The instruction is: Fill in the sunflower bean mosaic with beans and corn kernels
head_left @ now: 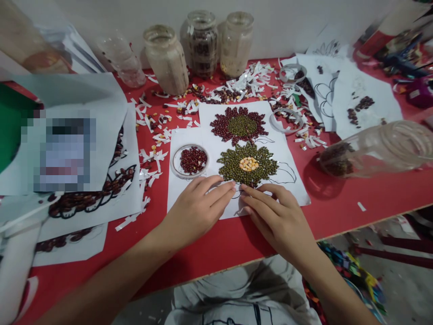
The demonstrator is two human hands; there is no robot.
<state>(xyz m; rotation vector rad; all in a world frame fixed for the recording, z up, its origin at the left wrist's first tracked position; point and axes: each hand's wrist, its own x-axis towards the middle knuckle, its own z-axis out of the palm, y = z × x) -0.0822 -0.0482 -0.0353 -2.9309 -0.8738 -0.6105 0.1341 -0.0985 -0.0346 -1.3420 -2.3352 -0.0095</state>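
Green flower (232, 167) lies at twelve o'clock, just beyond my left hand (199, 203) and right hand (277, 214), whose grips I can't tell, so I'd use light fingertips to avoid nudging beans (265, 167).

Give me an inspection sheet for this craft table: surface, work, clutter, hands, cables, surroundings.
Surface: red table, partly covered by papers and scraps.
Work: sheet with red flower and green flower in seeds; some drawn outlines unfilled; lid of red beans on its left.
Clutter: paper scraps and loose seeds behind and beside the sheet; one jar lying on its side at right.
Hands: left hand and right hand at the green flower's lower edge; whether either holds a seed, cannot tell.
Cables: nothing seen.
Surroundings: pale wall behind; colourful items below the table at right.
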